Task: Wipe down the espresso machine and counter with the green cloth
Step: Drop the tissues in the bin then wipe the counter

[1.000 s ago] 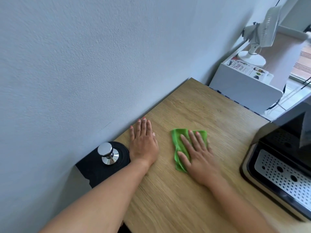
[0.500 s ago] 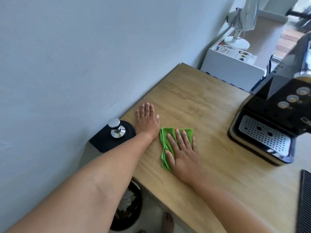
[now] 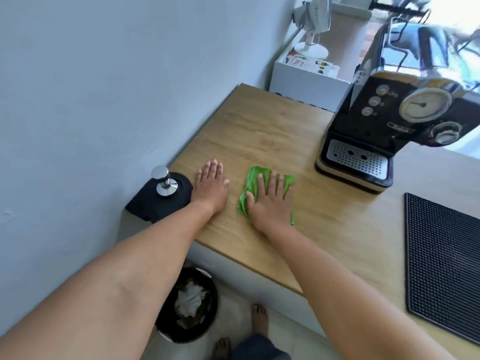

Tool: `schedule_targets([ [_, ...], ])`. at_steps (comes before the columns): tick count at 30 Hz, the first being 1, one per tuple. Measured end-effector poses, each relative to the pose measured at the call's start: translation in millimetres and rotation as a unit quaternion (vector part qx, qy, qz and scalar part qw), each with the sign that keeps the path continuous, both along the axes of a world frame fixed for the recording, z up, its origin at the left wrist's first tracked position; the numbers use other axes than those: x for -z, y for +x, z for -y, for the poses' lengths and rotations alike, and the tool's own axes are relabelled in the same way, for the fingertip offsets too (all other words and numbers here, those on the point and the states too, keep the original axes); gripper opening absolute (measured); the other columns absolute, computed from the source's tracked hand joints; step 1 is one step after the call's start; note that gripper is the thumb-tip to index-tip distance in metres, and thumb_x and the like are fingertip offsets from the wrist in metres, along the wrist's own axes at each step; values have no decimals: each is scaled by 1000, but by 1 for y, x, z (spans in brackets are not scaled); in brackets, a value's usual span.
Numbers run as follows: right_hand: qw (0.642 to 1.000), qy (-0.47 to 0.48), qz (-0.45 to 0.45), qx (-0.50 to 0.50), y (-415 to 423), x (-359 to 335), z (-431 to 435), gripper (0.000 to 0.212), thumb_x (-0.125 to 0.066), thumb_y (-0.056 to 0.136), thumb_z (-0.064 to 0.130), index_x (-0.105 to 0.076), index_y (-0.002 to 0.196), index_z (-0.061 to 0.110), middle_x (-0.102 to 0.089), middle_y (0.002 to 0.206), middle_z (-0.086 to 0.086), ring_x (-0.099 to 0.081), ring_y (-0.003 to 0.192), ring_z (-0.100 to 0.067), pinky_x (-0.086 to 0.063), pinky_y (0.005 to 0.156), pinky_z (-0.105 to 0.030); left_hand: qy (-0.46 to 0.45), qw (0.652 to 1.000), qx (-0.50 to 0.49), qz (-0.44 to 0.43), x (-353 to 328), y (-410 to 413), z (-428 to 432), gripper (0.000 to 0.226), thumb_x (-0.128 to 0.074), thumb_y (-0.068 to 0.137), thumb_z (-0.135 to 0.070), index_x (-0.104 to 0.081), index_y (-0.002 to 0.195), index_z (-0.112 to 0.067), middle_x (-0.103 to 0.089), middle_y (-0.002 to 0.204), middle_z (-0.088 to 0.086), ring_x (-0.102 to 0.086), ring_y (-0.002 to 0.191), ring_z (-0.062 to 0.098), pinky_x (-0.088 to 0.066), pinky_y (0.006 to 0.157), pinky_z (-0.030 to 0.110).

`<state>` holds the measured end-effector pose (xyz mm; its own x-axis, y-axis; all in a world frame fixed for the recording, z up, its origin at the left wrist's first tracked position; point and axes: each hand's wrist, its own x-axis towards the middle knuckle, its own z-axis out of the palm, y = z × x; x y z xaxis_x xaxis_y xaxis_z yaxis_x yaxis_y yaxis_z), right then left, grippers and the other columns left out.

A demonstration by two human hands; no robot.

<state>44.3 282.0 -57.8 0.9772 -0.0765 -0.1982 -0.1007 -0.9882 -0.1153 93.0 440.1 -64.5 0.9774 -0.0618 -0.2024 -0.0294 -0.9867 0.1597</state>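
A folded green cloth point(image 3: 251, 181) lies flat on the wooden counter point(image 3: 262, 131). My right hand point(image 3: 270, 201) presses down on it, palm flat and fingers spread, covering most of it. My left hand point(image 3: 211, 187) rests flat on the bare wood just to the cloth's left, holding nothing. The black espresso machine point(image 3: 394, 126) with its round gauge and perforated drip tray stands on the counter to the right, well apart from both hands.
A steel tamper point(image 3: 164, 181) stands on a black mat point(image 3: 158, 201) at the counter's left end, touching my left wrist. A black ribbed mat point(image 3: 444, 258) lies at right. Below the counter edge sit a dark bin point(image 3: 189, 305) and my bare feet.
The view pulled back and tilted, so the whole machine front shows now. My right hand slid the cloth toward the near counter edge and slightly right. My left hand stayed beside the tamper mat.
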Motion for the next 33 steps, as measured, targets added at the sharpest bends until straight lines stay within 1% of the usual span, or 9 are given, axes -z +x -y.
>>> schedule_targets([
  [4,992,10,1,-128,-68,-2,-27,68,-11,98,58,1,156,26,14,163,-5,18,149,-25,11,119,-51,-3,1000,17,-9,0,2,-2,57,-16,104,-30,3,153,-9,10,161,7,11,149,21,3,121,40],
  [8,980,13,21,-198,-127,4,38,71,-3,94,67,-8,155,33,2,164,2,11,150,-21,7,118,-45,1,1000,8,-19,-4,1,1,58,-18,104,-30,3,153,-8,10,161,9,10,149,23,2,121,40],
  [12,999,-9,24,-29,-126,3,128,72,-9,91,72,-5,155,38,9,162,8,15,149,-14,8,121,-43,-12,999,3,-33,-11,-10,24,63,-22,103,-36,2,153,-7,11,160,13,11,148,28,2,121,43],
  [15,989,-11,8,151,-85,0,159,74,-12,93,69,-2,156,33,11,163,2,15,149,-17,8,121,-47,-22,997,67,-28,-10,-27,59,62,-24,102,-39,-2,154,-13,10,161,13,11,148,29,4,121,44],
  [17,979,-7,-7,205,-62,0,145,75,-10,93,66,1,156,28,15,163,-2,17,149,-22,8,120,-50,-34,994,102,-21,-9,-38,84,59,-25,102,-38,-5,154,-18,8,161,12,11,148,29,4,120,44],
  [22,1000,17,11,12,-118,-2,83,71,-8,95,64,3,155,29,17,162,0,22,148,-20,10,120,-48,-79,985,148,39,-16,-49,132,53,-24,102,-32,-15,154,-21,-3,162,10,2,149,27,-2,121,44],
  [25,998,23,39,-48,-180,3,96,70,-11,96,67,-11,155,31,5,163,4,11,150,-19,3,119,-45,-64,982,171,55,-18,-42,146,53,-24,102,-33,-19,152,-18,-5,161,11,0,149,28,-3,121,45],
  [28,998,-14,55,36,-205,6,142,74,-9,93,72,-15,155,32,-1,163,4,6,150,-17,2,118,-44,-44,979,194,49,-15,-35,162,55,-22,101,-37,-19,151,-15,-5,161,14,0,149,31,-4,121,48],
  [33,975,-36,8,219,-146,0,190,76,-8,92,69,3,155,29,17,162,0,21,148,-17,13,120,-46,-12,979,190,68,3,-37,169,62,-9,99,-45,-4,154,-17,-1,161,13,4,149,31,-2,120,50],
])
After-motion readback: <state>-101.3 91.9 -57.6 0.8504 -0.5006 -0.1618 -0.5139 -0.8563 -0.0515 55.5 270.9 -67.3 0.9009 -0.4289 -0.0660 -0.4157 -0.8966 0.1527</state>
